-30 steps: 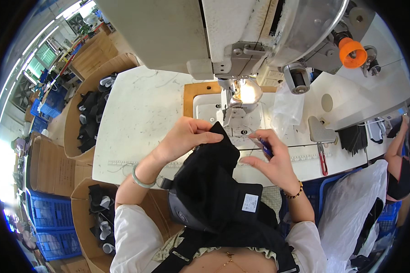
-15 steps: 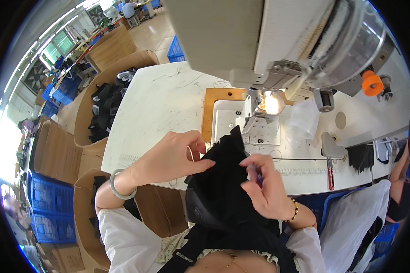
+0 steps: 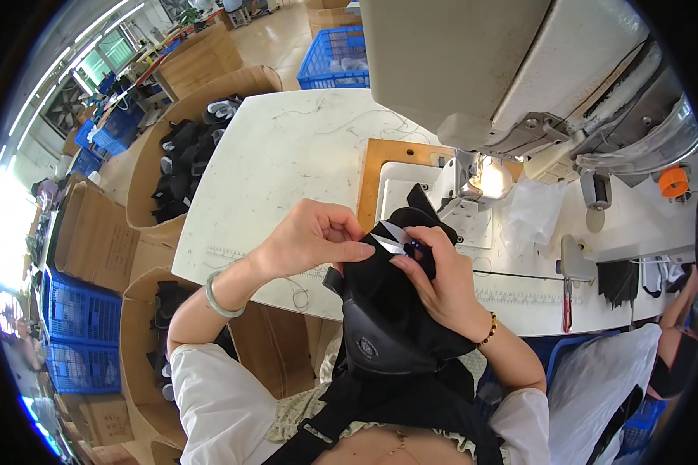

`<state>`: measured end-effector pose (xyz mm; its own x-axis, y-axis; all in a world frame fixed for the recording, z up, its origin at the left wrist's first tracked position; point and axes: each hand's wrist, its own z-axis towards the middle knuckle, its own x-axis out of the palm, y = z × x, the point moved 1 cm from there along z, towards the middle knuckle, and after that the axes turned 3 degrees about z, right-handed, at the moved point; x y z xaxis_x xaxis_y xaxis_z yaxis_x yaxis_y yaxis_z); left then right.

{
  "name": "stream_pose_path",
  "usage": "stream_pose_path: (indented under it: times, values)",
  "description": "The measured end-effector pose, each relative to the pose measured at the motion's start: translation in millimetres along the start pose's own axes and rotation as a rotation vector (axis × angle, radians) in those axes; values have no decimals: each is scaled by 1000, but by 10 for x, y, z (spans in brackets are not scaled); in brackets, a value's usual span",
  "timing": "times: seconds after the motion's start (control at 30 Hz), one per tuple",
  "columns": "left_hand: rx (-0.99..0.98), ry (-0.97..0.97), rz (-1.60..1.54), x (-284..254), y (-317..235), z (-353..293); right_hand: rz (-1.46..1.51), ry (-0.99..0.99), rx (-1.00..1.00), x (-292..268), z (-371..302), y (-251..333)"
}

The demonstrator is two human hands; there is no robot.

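Note:
A black fabric piece with a smooth dark pad (image 3: pixel 376 345) lies bunched in front of me, its upper part over the front of the sewing table. My left hand (image 3: pixel 310 242) pinches this piece at its upper left edge between thumb and fingertips. In my right hand (image 3: pixel 446 287) is a pair of thread snips (image 3: pixel 391 238), blades spread apart and pointing left, close to my left fingertips. The snips' handle is mostly hidden by my fingers. A black strap end (image 3: pixel 420 200) sticks up beside the sewing machine's presser foot area.
The sewing machine head (image 3: pixel 473 70) hangs over the right of the white table (image 3: pixel 287 155), its lamp lit. Red-handled snips (image 3: pixel 568 306) lie at the table's right. Cardboard boxes (image 3: pixel 143 178) of black pieces stand at left; a blue crate (image 3: pixel 333 58) sits behind.
The snips have come into clear view with spread blades beside my left fingertips. Both hands and the black piece have shifted slightly, and the view has turned a little left.

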<state>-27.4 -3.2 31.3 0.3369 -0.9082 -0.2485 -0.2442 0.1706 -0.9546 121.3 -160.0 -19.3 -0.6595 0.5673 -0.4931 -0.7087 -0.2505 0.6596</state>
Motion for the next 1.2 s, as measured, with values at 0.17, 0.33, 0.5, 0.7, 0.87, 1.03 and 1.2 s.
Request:
stream_pose_path:
  times: [0.17,0.33,0.5,0.7,0.87,1.03,1.2]
  values:
    - [10,28,-41,-12,29,37,-82,-17,-101,47,24,-18]
    - [35,52,-94,-11,43,61,-64,2,-57,51,11,-35]
    - [-1,50,-81,-6,27,66,-46,-60,-115,59,31,-70]
    - [-7,18,-90,7,46,48,140,-117,-2,73,23,-130]
    - [29,8,-62,-9,65,35,180,-103,68,50,14,-82]
    - [41,-2,-27,-3,76,35,72,-30,8,49,45,-45]
    - [47,-17,-30,22,61,28,69,-33,-69,52,53,-98]
